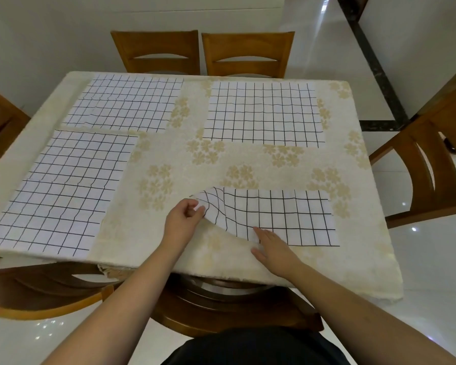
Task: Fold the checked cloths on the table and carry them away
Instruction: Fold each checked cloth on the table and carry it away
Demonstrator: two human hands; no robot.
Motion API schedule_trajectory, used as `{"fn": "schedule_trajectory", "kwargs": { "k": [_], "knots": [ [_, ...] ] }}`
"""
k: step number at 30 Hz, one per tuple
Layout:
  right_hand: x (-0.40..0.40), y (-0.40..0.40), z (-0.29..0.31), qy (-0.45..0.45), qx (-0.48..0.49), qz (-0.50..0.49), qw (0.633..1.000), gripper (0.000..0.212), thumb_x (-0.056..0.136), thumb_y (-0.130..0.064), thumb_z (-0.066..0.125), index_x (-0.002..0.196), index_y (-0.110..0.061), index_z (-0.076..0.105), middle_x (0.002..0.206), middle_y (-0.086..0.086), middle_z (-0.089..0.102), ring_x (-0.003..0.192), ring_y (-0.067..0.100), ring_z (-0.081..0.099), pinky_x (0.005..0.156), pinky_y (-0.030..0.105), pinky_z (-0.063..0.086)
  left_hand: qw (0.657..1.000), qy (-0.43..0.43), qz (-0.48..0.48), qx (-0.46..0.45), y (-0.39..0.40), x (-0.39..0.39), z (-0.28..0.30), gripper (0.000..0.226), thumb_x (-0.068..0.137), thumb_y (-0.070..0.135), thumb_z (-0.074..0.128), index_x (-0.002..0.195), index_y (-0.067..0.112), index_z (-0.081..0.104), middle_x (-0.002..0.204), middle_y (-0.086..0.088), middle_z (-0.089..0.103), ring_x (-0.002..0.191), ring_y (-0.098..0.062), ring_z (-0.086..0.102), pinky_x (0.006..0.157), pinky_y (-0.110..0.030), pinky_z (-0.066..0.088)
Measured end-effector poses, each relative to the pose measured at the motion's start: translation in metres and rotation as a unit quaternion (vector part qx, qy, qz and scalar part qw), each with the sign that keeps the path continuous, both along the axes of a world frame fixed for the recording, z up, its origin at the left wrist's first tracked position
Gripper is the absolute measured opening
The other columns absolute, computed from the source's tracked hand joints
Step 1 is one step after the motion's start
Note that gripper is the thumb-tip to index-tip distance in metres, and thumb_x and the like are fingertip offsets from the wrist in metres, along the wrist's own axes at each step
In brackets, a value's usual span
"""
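Three checked cloths [61, 191] lie flat across the table [169, 154]. At the near edge, the left hand [182, 219] pinches the lifted corner of a fourth cloth [282, 217]; the right hand [273, 248], fingers together, presses its hem. It looks light and limp, best held by corners.

The rectangular desk [132, 262] is covered by a cream tablecloth printed with pale gold flower clusters [169, 159], which hangs over its near edge and right corner. Four white cloths checked with thin black lines lie directly on it: one flat at the far left [124, 104], one flat at the far right [263, 114], and a larger one flat along the left side [61, 191]. The fourth cloth, a narrower folded strip [287, 217], lies near the front right edge with its left end lifted and curled off the tablecloth.
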State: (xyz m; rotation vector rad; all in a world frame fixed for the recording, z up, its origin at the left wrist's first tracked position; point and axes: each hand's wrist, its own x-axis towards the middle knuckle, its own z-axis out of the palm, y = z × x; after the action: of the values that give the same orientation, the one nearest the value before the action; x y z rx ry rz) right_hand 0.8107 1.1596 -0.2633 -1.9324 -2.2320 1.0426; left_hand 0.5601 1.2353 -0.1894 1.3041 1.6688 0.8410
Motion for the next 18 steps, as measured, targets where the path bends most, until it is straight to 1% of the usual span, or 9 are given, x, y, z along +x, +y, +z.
{"fn": "schedule_trajectory", "kwargs": {
  "k": [2,4,6,9,10,12,14,16,18],
  "knots": [
    [-0.001,0.002,0.007,0.056,-0.026,-0.049,0.997,0.062,0.101,-0.037,0.041,0.154,-0.017,0.016,0.156,0.003,0.029,0.142,0.020,0.026,0.115,0.031,0.021,0.999,-0.001,-0.026,0.027,0.000,0.016,0.009,0.007,0.088,0.020,0.070,0.092,0.019,0.064,0.073,0.010,0.058,0.068,-0.002,0.054,0.065,-0.006,0.040],
    [-0.002,0.002,0.012,0.126,-0.051,-0.127,0.983,0.057,0.101,-0.033,0.043,0.153,-0.018,0.023,0.154,0.002,0.034,0.139,0.019,0.034,0.112,0.029,0.027,0.997,-0.010,-0.056,0.051,-0.001,0.034,0.017,0.005,0.088,0.019,0.069,0.090,0.019,0.064,0.079,0.012,0.062,0.069,0.003,0.054,0.067,-0.004,0.041],
    [0.000,0.003,0.016,0.166,-0.047,-0.187,0.967,0.051,0.102,-0.034,0.041,0.150,-0.020,0.031,0.150,-0.001,0.040,0.135,0.016,0.039,0.108,0.027,0.030,0.993,-0.017,-0.088,0.073,-0.001,0.051,0.021,0.004,0.090,0.019,0.066,0.092,0.018,0.064,0.091,0.010,0.067,0.074,0.005,0.057,0.070,-0.007,0.045],
    [0.007,0.010,0.026,0.213,-0.047,-0.256,0.942,0.042,0.102,-0.039,0.038,0.141,-0.024,0.044,0.135,-0.010,0.052,0.123,0.008,0.048,0.099,0.024,0.035,0.987,-0.026,-0.137,0.086,-0.001,0.077,0.027,0.003,0.093,0.023,0.063,0.094,0.021,0.061,0.110,0.015,0.069,0.090,0.005,0.063,0.076,-0.013,0.051],
    [0.010,0.012,0.030,0.241,-0.046,-0.282,0.927,0.038,0.102,-0.039,0.037,0.136,-0.025,0.049,0.132,-0.010,0.056,0.119,0.007,0.052,0.098,0.025,0.038,0.984,-0.030,-0.151,0.087,-0.001,0.087,0.028,0.004,0.093,0.024,0.062,0.094,0.021,0.061,0.114,0.015,0.068,0.096,0.003,0.064,0.077,-0.015,0.052],
    [0.018,0.018,0.039,0.299,-0.041,-0.337,0.892,0.034,0.102,-0.038,0.036,0.124,-0.026,0.058,0.119,-0.008,0.065,0.110,0.008,0.060,0.096,0.029,0.044,0.980,-0.037,-0.174,0.090,-0.001,0.107,0.027,0.004,0.093,0.021,0.062,0.096,0.020,0.060,0.116,0.012,0.067,0.104,0.002,0.062,0.077,-0.013,0.052],
    [0.028,0.024,0.049,0.350,-0.035,-0.381,0.855,0.035,0.103,-0.039,0.035,0.117,-0.024,0.063,0.111,-0.006,0.068,0.105,0.010,0.063,0.094,0.030,0.048,0.976,-0.025,-0.193,0.099,-0.002,0.125,0.023,0.008,0.094,0.019,0.060,0.102,0.017,0.061,0.118,0.009,0.067,0.106,0.003,0.059,0.077,-0.013,0.053],
    [0.043,0.032,0.059,0.392,-0.040,-0.417,0.819,0.039,0.103,-0.042,0.033,0.115,-0.020,0.064,0.109,-0.002,0.070,0.103,0.014,0.065,0.092,0.034,0.049,0.972,-0.006,-0.212,0.103,-0.003,0.142,0.016,0.012,0.095,0.020,0.058,0.106,0.016,0.062,0.118,0.006,0.067,0.105,0.002,0.058,0.079,-0.019,0.055],
    [0.060,0.042,0.067,0.423,-0.069,-0.453,0.782,0.047,0.101,-0.049,0.032,0.115,-0.018,0.064,0.108,0.000,0.071,0.100,0.016,0.067,0.091,0.036,0.051,0.966,0.029,-0.235,0.100,-0.003,0.159,0.008,0.016,0.096,0.023,0.057,0.109,0.017,0.062,0.115,0.005,0.068,0.103,-0.004,0.061,0.080,-0.026,0.056]
  ]
}}
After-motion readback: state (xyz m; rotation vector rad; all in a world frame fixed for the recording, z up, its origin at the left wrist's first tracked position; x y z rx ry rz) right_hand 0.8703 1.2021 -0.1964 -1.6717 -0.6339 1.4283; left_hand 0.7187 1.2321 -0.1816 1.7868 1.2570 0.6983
